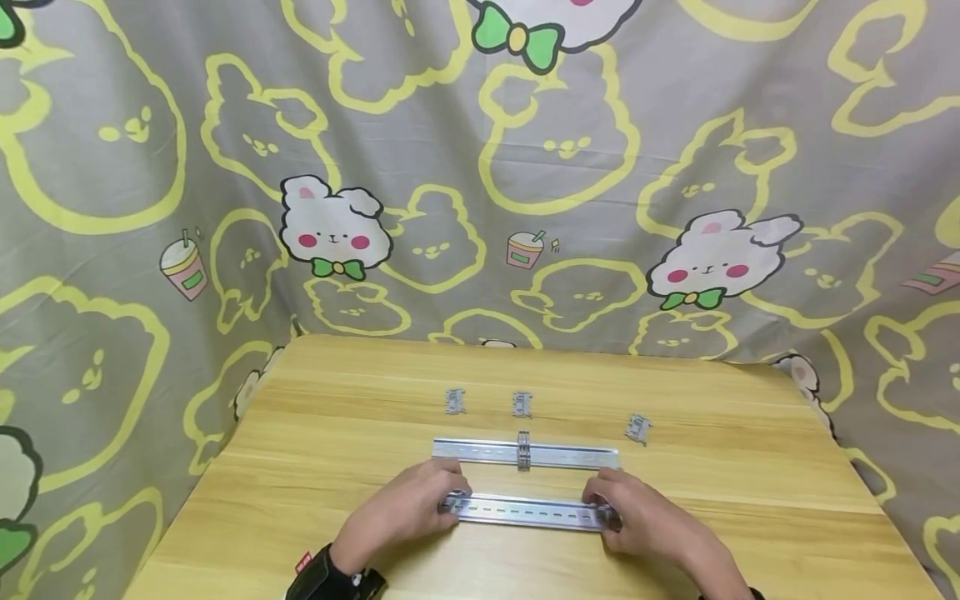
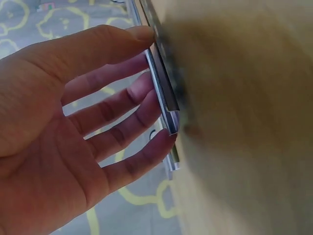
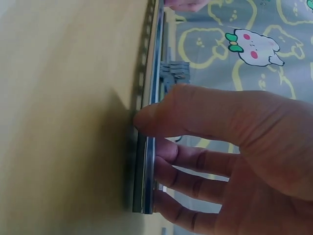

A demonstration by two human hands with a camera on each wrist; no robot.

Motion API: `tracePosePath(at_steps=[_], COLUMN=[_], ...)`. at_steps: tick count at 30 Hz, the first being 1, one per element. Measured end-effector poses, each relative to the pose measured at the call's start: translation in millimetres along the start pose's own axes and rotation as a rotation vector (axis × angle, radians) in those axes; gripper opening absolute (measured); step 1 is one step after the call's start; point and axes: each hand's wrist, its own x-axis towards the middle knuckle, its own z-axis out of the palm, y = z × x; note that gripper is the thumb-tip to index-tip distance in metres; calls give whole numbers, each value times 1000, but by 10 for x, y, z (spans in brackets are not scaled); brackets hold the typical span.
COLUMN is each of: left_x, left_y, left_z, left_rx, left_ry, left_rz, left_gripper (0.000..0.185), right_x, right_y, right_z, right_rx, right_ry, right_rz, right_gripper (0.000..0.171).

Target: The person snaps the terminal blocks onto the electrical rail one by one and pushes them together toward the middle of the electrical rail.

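Note:
A slotted metal DIN rail (image 1: pixel 528 512) lies crosswise close over the table in front of me. My left hand (image 1: pixel 412 508) grips its left end, thumb on the near edge and fingers along the far edge. At the other end my right hand (image 1: pixel 647 518) holds it the same way, as the right wrist view shows with the thumb against the rail (image 3: pixel 148 171). Just beyond is a second DIN rail (image 1: pixel 480 451), parallel to the first. A small stack of grey terminal blocks (image 1: pixel 523 451) sits across its middle.
Farther back on the wooden table (image 1: pixel 360 392) lie three loose grey terminal blocks: one at left (image 1: pixel 455 402), a middle one (image 1: pixel 522 405) and a right one (image 1: pixel 638 428). A patterned curtain (image 1: pixel 442 167) hangs round the table's back and sides.

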Motion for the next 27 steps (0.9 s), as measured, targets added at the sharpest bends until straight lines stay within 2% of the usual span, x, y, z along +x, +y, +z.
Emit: tracePosePath(at_steps=[6,10,13,17,19,22,24,27], left_x=[4,-24,-56,-75,-78,-81,-77,-64], left_y=[-4,-16,-37,-57,-59,-50,-47,-44], left_z=[47,53,40,15,11,11,20,25], left_rx=[3,0,4,13,14,8,7,7], left_ry=[35,49,65,86,85,74,71,82], left_rz=[0,-32,-41,-12,-1,-5,-9,-7], left_gripper=[23,30,30,20,18,18,19,18], right_x=[-26,-28,-8,84,137,178,187,195], right_y=[8,71,214,512,664,833,904,965], right_z=[17,-54,-182,-391,-458,-504,-503,-484], right_rx=[-7,59,104,2,-57,-76,-66,-69], right_ry=[0,-5,78,206,202,127,99,112], right_rz=[27,37,84,206,259,308,324,310], right_gripper=[37,33,35,52,62,69,67,58])
